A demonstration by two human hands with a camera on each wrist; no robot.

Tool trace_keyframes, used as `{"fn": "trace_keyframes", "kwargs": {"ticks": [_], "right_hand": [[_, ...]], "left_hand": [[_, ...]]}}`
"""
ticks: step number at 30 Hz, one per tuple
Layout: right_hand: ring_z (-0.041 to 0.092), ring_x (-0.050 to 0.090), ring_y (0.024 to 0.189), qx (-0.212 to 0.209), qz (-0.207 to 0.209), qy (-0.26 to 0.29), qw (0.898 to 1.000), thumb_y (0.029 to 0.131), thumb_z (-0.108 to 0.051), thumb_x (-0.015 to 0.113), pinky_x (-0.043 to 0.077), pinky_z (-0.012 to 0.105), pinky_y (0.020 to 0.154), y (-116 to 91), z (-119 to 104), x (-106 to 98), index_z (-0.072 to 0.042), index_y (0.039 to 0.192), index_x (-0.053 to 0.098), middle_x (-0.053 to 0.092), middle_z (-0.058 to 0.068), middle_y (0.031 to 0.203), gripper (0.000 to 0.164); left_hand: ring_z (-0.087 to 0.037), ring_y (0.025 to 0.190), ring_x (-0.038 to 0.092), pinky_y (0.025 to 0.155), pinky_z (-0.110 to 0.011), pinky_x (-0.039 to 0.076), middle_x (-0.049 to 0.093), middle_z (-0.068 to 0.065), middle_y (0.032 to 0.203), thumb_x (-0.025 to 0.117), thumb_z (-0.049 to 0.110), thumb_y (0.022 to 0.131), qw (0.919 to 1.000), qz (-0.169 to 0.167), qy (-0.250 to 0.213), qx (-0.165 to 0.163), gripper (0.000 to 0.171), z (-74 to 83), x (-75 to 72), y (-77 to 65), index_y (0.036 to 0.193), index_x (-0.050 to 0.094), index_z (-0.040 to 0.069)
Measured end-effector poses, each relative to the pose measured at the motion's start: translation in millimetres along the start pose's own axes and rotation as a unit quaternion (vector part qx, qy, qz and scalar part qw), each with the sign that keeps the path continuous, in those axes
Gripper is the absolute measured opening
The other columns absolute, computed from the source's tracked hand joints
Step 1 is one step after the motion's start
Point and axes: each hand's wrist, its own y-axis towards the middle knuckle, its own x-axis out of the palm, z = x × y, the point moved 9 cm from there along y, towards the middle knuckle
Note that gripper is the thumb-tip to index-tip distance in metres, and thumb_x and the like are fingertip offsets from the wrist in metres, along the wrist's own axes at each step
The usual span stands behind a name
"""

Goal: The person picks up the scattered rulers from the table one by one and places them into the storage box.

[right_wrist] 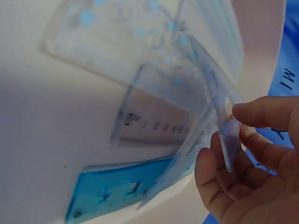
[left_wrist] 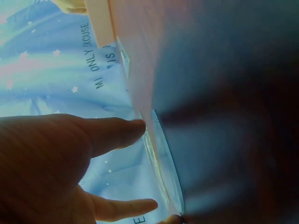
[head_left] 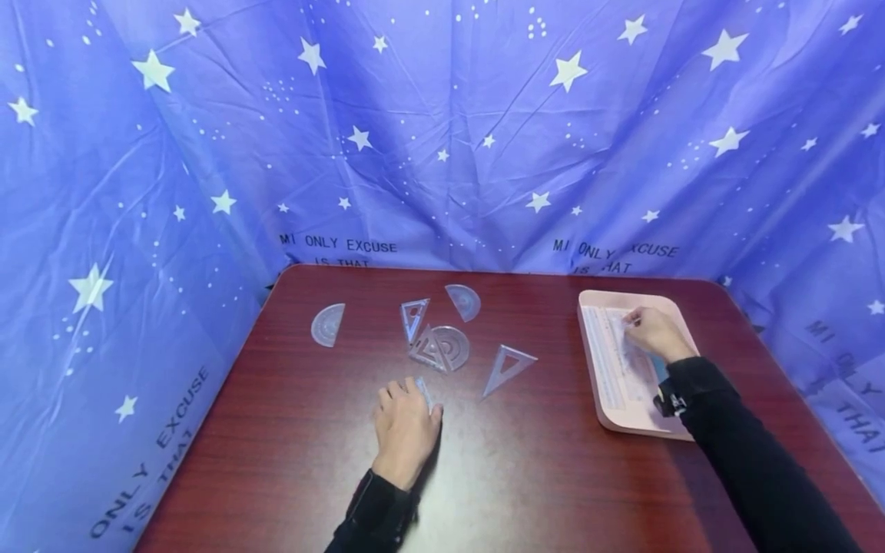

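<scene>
My right hand (head_left: 653, 332) reaches into the pink tray (head_left: 608, 418) and pinches a clear plastic ruler (right_wrist: 217, 93) near its round hole, between thumb and fingers. Under it in the tray lie other clear rulers (right_wrist: 161, 112) and a blue one (right_wrist: 117, 189). My left hand (head_left: 404, 430) rests low over the table, fingers loosely extended, against a clear plastic piece (head_left: 424, 390) mostly hidden beneath them. Just beyond it, a set square (head_left: 430, 352) overlaps a round-edged protractor (head_left: 456, 347), and another set square (head_left: 413, 319) touches them.
A protractor (head_left: 328, 326) lies at the left and one more protractor (head_left: 465, 301) at the back. A lone set square (head_left: 508, 369) sits between the group and the tray. The dark red table (head_left: 290, 445) is bordered by a starry blue curtain (head_left: 442, 153).
</scene>
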Motion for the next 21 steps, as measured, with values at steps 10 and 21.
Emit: {"fn": "trace_keyframes", "kwargs": {"ticks": [10, 21], "right_hand": [[0.039, 0.064, 0.090, 0.008, -0.001, -0.009, 1.000, 0.081, -0.003, 0.063, 0.050, 0.036, 0.076, 0, 10, 4, 0.013, 0.110, 0.068, 0.069, 0.031, 0.103, 0.034], [0.052, 0.063, 0.106, -0.031, 0.033, -0.009, 0.999, 0.090, -0.002, 0.065, 0.051, 0.064, 0.097, -6, -14, -12, 0.019, 0.117, 0.066, 0.066, 0.041, 0.115, 0.034]], "left_hand": [[-0.045, 0.096, 0.056, 0.076, -0.055, 0.055, 0.057, -0.028, 0.099, 0.071, 0.000, 0.085, 0.9990, -0.037, -0.023, -0.005, 0.025, 8.5, 4.1, 5.7, 0.106, 0.060, -0.006], [-0.047, 0.112, 0.054, 0.084, -0.066, 0.053, 0.059, -0.029, 0.112, 0.076, -0.001, 0.073, 0.9938, -0.108, -0.025, -0.013, 0.044, 7.3, 10.9, 7.5, 0.115, 0.064, -0.004]]}}
